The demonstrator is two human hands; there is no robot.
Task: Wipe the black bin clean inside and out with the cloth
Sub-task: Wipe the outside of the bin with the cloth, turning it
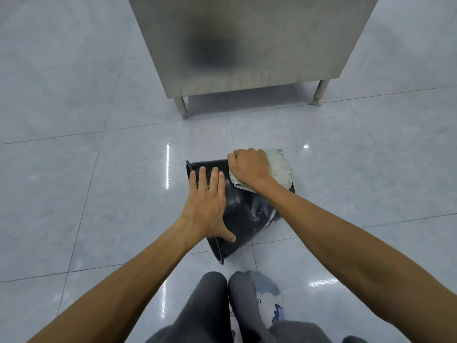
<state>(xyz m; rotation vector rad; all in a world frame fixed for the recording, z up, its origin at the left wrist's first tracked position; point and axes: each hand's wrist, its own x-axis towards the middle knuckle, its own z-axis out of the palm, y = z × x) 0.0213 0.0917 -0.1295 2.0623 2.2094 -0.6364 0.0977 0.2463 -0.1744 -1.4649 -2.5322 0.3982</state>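
Head view: the bin [243, 214] lies on its side on the floor [99, 194], mouth leftward, under both hands. The left hand [206, 206] lies flat, fingers straight and spread just short of the rim, steadying. The right hand [249, 167] clenches the cloth [279, 167] at the base end. Pale smears [264, 214] sit nearer than those fingers; I'd use firm overlapping strokes toward them, braced against roll.
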